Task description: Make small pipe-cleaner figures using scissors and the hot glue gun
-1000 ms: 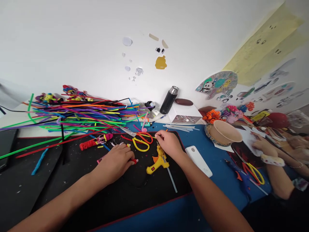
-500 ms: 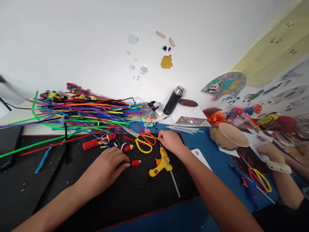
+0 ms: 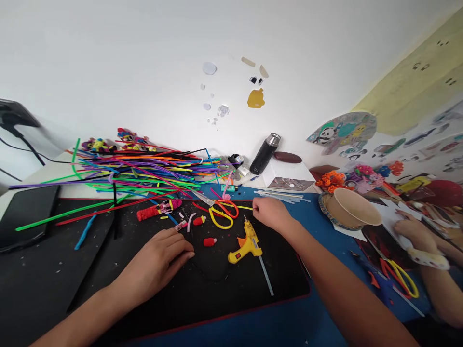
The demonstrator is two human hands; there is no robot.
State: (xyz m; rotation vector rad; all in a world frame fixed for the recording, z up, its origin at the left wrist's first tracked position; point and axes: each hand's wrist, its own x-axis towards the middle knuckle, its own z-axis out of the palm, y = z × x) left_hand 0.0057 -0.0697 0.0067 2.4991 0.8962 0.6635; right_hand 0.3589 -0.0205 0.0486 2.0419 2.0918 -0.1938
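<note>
My right hand (image 3: pixel 272 213) is closed, its fingertips pinching a yellow pipe cleaner (image 3: pixel 246 207) that runs left toward the scissors (image 3: pixel 221 218). These scissors, with one yellow and one orange loop, lie on the black mat (image 3: pixel 202 308). Below my right hand rests a yellow hot glue gun (image 3: pixel 246 248), a glue stick poking out of its rear. My left hand (image 3: pixel 164 255) hovers low over the mat, thumb and fingertips pressed together; what they hold, if anything, is hidden. Beside it lie a small red piece (image 3: pixel 209 242) with a pale tip and a second red piece (image 3: pixel 198 220).
A heap of colourful pipe cleaners (image 3: pixel 155 168) covers the back left. A red and pink wrapped figure (image 3: pixel 155 211) lies before it. Further right stand a black thermos (image 3: pixel 265 154), glue sticks (image 3: pixel 282 195) and a beige bowl (image 3: pixel 356 207). A co-worker's arm (image 3: pixel 427 250) is at far right.
The view has shifted, moving the scene right. My right hand has moved right, showing more of the yellow pipe cleaner. My left hand has drawn back slightly, uncovering a small pink piece.
</note>
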